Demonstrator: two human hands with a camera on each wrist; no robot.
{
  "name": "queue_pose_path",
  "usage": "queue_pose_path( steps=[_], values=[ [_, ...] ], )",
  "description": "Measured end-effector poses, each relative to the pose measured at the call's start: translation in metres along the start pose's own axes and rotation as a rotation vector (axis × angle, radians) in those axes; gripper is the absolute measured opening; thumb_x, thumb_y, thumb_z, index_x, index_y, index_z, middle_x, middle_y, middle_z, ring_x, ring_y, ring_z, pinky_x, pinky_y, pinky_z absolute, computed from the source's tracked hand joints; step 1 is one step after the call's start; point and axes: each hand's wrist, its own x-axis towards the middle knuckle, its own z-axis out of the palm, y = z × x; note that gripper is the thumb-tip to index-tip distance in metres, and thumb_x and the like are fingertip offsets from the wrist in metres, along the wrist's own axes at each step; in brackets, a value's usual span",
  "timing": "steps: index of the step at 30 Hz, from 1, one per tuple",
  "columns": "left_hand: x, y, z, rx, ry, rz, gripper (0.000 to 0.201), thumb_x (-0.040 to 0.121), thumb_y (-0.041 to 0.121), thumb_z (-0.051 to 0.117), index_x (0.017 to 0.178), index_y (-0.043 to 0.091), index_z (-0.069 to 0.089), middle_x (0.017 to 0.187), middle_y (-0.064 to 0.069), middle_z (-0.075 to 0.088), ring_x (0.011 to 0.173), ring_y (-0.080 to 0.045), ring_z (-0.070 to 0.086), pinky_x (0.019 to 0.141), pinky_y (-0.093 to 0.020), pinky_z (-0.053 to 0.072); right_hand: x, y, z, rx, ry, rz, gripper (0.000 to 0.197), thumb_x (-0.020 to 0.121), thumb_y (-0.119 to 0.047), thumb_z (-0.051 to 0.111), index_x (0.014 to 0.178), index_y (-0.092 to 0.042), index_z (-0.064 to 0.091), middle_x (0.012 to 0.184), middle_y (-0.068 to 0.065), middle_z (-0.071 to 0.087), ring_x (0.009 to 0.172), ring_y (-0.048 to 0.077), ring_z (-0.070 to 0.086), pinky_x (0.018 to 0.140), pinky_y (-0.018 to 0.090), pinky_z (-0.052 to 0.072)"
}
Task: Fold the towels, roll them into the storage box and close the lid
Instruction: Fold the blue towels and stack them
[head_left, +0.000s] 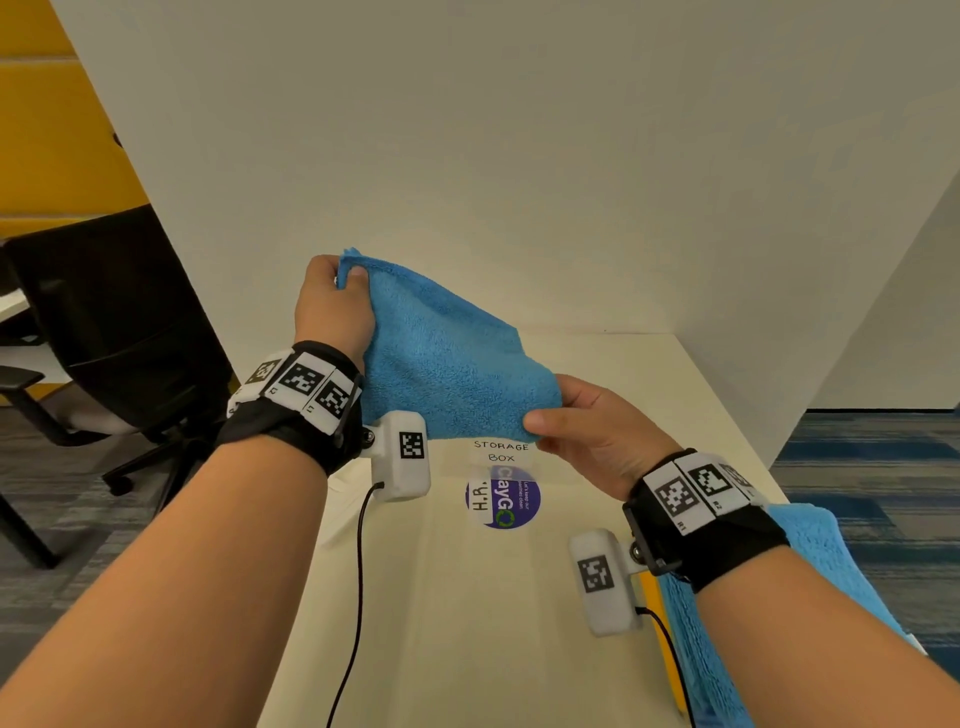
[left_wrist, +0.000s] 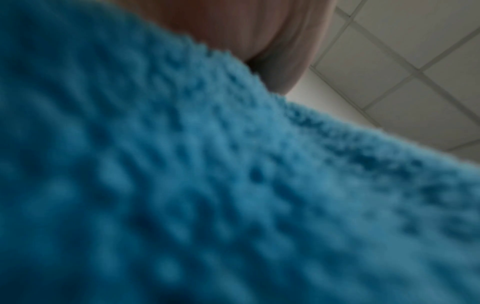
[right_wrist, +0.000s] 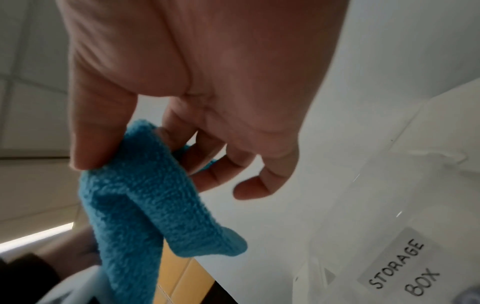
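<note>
A blue towel (head_left: 447, 358) hangs in the air above the table, stretched between both hands. My left hand (head_left: 332, 301) pinches its upper far corner; in the left wrist view the towel (left_wrist: 207, 185) fills nearly the whole picture. My right hand (head_left: 587, 426) pinches the lower near corner between thumb and fingers; the right wrist view shows that corner (right_wrist: 145, 195) doubled over under the thumb. Below the towel lies the clear storage box (head_left: 519, 571), marked by a "STORAGE BOX" label (head_left: 501, 451) (right_wrist: 400, 267). Whether its lid is on cannot be told.
A stack of more blue towels (head_left: 810, 597) lies at the table's right edge under my right forearm, with something yellow (head_left: 660, 623) beside it. White partition walls (head_left: 519, 156) stand behind and right of the table. A black office chair (head_left: 104, 322) stands on the left.
</note>
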Motion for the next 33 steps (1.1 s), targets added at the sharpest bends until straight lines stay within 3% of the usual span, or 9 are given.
queue_pose_path(
  steps=[6, 10, 17, 20, 23, 25, 27, 30, 33],
  values=[
    [-0.001, -0.001, -0.001, -0.017, -0.019, -0.027, 0.012, 0.099, 0.027, 0.041, 0.097, 0.017, 0.048, 0.078, 0.003, 0.049, 0.077, -0.017, 0.051, 0.07, -0.034, 0.044, -0.001, -0.006, 0.005, -0.042, -0.074, 0.056, 0.054, 0.058, -0.027, 0.064, 0.111, -0.017, 0.062, 0.097, -0.002, 0.064, 0.084, 0.009, 0.058, 0.072, 0.022, 0.047],
    [-0.001, 0.004, -0.006, -0.01, -0.03, 0.002, 0.013, 0.1, 0.027, 0.04, 0.092, 0.019, 0.047, 0.079, 0.002, 0.049, 0.074, -0.015, 0.05, 0.065, -0.031, 0.043, -0.005, -0.012, 0.006, -0.372, -0.071, 0.13, 0.023, 0.092, -0.012, 0.05, 0.111, -0.012, 0.062, 0.086, -0.011, 0.059, 0.062, -0.009, 0.052, 0.063, 0.007, 0.04],
    [-0.01, 0.012, -0.007, -0.044, -0.098, 0.084, 0.009, 0.098, 0.03, 0.043, 0.093, 0.029, 0.051, 0.092, -0.003, 0.059, 0.083, -0.017, 0.057, 0.077, -0.04, 0.051, -0.002, 0.0, -0.006, -1.024, -0.147, 0.332, 0.016, 0.091, -0.031, 0.054, 0.098, -0.018, 0.058, 0.095, -0.005, 0.072, 0.085, 0.013, 0.056, 0.081, 0.029, 0.044],
    [-0.014, 0.018, -0.006, -0.017, -0.207, 0.146, 0.009, 0.099, 0.03, 0.045, 0.1, 0.029, 0.054, 0.09, 0.0, 0.063, 0.08, -0.016, 0.06, 0.072, -0.035, 0.051, -0.001, 0.01, -0.014, -1.112, -0.044, 0.384, 0.021, 0.088, -0.041, 0.058, 0.096, -0.021, 0.06, 0.096, -0.006, 0.067, 0.081, 0.012, 0.054, 0.073, 0.027, 0.042],
    [-0.019, 0.021, -0.004, 0.053, -0.361, 0.237, 0.01, 0.099, 0.032, 0.047, 0.098, 0.03, 0.057, 0.094, -0.006, 0.066, 0.084, -0.021, 0.062, 0.076, -0.034, 0.052, 0.001, 0.013, -0.018, -1.096, 0.112, 0.329, 0.031, 0.086, -0.051, 0.06, 0.1, -0.024, 0.054, 0.099, -0.008, 0.058, 0.088, 0.01, 0.054, 0.076, 0.026, 0.044],
    [-0.023, 0.023, -0.002, 0.157, -0.441, 0.314, 0.011, 0.099, 0.03, 0.047, 0.102, 0.028, 0.058, 0.095, -0.001, 0.065, 0.081, -0.011, 0.058, 0.07, -0.015, 0.046, 0.003, 0.011, -0.017, -1.03, 0.25, 0.23, 0.047, 0.083, -0.058, 0.06, 0.114, -0.023, 0.049, 0.113, -0.005, 0.055, 0.101, 0.012, 0.054, 0.091, 0.032, 0.045],
    [-0.028, 0.025, 0.001, 0.228, -0.511, 0.383, 0.01, 0.098, 0.027, 0.049, 0.102, 0.03, 0.058, 0.094, 0.007, 0.064, 0.08, -0.003, 0.056, 0.065, -0.007, 0.041, 0.004, 0.006, -0.014, -0.946, 0.337, 0.121, 0.066, 0.082, -0.059, 0.059, 0.131, -0.02, 0.042, 0.128, -0.001, 0.048, 0.112, 0.013, 0.051, 0.099, 0.035, 0.043],
    [-0.035, 0.026, 0.004, 0.221, -0.631, 0.417, 0.011, 0.098, 0.026, 0.052, 0.097, 0.036, 0.057, 0.09, 0.013, 0.064, 0.078, 0.0, 0.057, 0.07, -0.018, 0.044, 0.004, -0.001, -0.007, -0.877, 0.327, -0.016, 0.085, 0.079, -0.064, 0.053, 0.145, -0.018, 0.028, 0.145, -0.002, 0.036, 0.129, 0.013, 0.041, 0.106, 0.033, 0.037],
    [-0.041, 0.025, 0.009, 0.18, -0.728, 0.415, 0.01, 0.097, 0.024, 0.054, 0.101, 0.032, 0.06, 0.095, 0.007, 0.067, 0.084, -0.005, 0.062, 0.074, -0.021, 0.05, 0.003, -0.004, 0.0, -0.789, 0.269, -0.122, 0.088, 0.075, -0.073, 0.049, 0.144, -0.021, 0.03, 0.142, -0.01, 0.04, 0.128, 0.006, 0.042, 0.101, 0.027, 0.037]
  ],
)
